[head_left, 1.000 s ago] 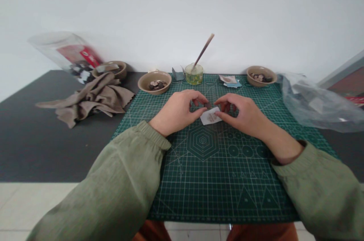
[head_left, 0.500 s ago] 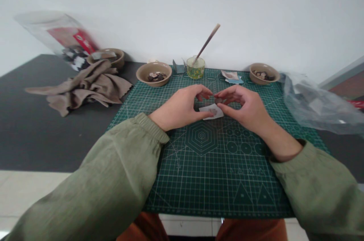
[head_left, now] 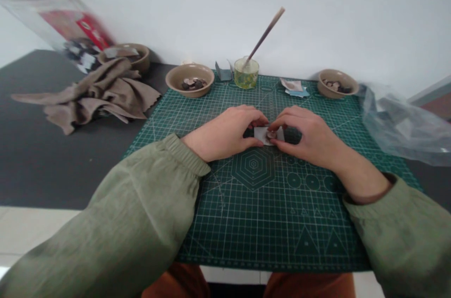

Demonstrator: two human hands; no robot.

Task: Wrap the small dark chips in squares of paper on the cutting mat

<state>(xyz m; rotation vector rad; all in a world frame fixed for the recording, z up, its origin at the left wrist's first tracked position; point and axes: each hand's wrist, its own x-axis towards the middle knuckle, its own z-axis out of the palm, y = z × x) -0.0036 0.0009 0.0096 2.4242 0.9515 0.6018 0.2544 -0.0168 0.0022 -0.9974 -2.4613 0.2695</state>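
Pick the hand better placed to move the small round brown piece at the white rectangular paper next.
Right, probably: the right hand appears to pinch the small round brown piece, while the left hand is at the left end of the white rectangular paper, farther from that piece.

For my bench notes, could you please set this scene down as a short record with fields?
Left hand: thumb at the left end of a small paper
Right hand: fingers around a small round piece at the paper
Surface: green mat on a dark table
Mat's far edge: cup with a leaning stick
Mat's far left corner: bowl holding small pieces
Left of mat: crumpled brown cloth
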